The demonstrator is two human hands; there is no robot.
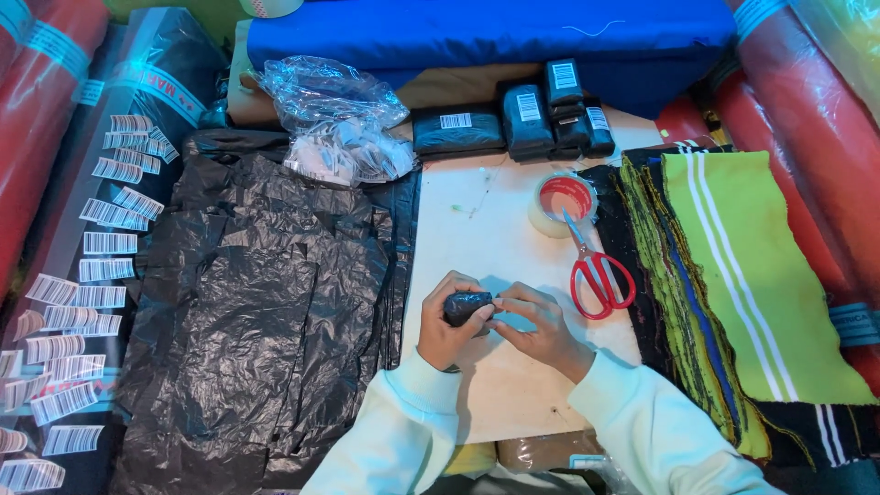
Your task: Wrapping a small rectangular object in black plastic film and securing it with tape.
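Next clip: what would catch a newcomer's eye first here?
Centre stage, the left hand and right hand together grip a small black wrapped bundle over the pale board. Red-handled scissors lie to the right beside a tape roll, and crumpled black plastic sheets spread to the left.

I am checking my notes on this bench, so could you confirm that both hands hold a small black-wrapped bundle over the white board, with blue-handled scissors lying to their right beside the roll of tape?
Not quite: the scissors have red handles, not blue, as the head view shows. The rest stands: the left hand and right hand hold the small black-wrapped bundle over the white board, and the scissors lie to their right beside the roll of tape.
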